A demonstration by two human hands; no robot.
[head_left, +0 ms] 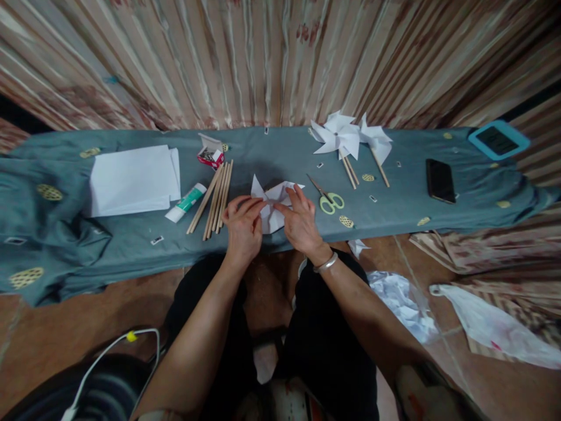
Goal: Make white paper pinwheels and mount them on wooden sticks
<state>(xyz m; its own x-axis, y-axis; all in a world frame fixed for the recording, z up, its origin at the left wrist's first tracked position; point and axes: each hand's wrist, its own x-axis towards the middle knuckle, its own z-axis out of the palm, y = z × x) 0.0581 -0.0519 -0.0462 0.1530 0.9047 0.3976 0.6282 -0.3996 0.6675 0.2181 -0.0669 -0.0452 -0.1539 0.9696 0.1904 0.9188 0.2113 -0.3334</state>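
Both of my hands are on a white paper pinwheel [272, 217] at the table's near edge, its points folded toward the middle. My left hand [243, 225] pinches the paper from the left, fingertips close to its centre. From the right, my right hand [300, 221] grips it with thumb and fingers, and a bracelet shows on that wrist. Left of the paper lies a bundle of wooden sticks [215, 202]. Green-handled scissors [326, 197] rest just right of my right hand. The pinwheel's underside is hidden.
Leftward are a glue tube [186, 202], a small red box of metal pins [211, 153] and white paper sheets [131, 181]. Finished pinwheels on sticks [337, 135], a phone [440, 180] and a blue-framed device [498, 140] lie right. A bag of paper scraps [401, 301] sits on the floor.
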